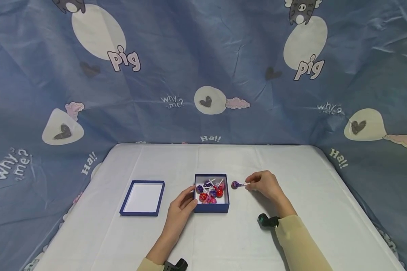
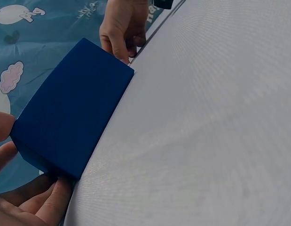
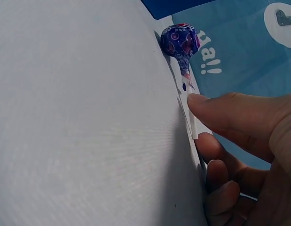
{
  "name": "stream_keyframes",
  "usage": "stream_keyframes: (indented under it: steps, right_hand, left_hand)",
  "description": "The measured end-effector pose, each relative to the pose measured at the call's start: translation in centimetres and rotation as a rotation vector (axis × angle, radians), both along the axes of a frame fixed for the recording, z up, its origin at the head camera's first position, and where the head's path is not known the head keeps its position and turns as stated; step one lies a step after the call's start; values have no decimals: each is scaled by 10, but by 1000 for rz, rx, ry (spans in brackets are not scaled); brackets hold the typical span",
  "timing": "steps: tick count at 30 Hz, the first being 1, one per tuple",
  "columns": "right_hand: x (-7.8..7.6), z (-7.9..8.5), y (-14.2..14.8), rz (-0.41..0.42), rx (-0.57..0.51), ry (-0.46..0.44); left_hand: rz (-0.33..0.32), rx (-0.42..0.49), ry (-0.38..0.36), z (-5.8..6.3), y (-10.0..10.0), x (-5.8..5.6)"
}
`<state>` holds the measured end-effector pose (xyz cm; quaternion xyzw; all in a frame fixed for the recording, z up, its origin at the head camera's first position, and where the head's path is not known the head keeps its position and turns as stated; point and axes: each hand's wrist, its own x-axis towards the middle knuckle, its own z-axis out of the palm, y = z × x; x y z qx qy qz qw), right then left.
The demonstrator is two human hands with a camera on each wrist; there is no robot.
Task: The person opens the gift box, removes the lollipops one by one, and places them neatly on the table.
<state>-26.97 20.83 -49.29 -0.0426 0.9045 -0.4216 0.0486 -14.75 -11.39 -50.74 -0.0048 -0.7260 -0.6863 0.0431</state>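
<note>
With right hand [image 1: 266, 184] pinches lollipop [image 3: 180, 41], gripping box [image 1: 211, 208] with left hand [image 1: 180, 210], likely for transfer, next needing lift or release.

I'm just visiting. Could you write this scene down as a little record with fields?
Left grip: a person's hand, touching the left side of the open blue box
Right grip: pinching the stick of a purple-wrapped lollipop, right of the box
In the box: several red, pink and purple lollipops, too overlapped to count
Left of the box: shallow blue-edged piece, likely the lid
Surface: white-covered table
Backdrop: blue printed sheet
</note>
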Motion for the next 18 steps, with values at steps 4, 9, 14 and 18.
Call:
stream_keyframes:
  steps: [4,9,14,18]
  right_hand:
    - [0,3,1,-11,-16,4]
    - [0,10,-1,-19,-18,37]
    - [1,15,-3,-1,-2,80]
    - [3,20,-6,3,-4,81]
  left_hand:
    - [2,-4,-5,0,-1,0]
    - [1,0,-2,0,-1,-1]
    - [4,-1,3,0,-1,-1]
    - [4,-3,2,0,-1,-2]
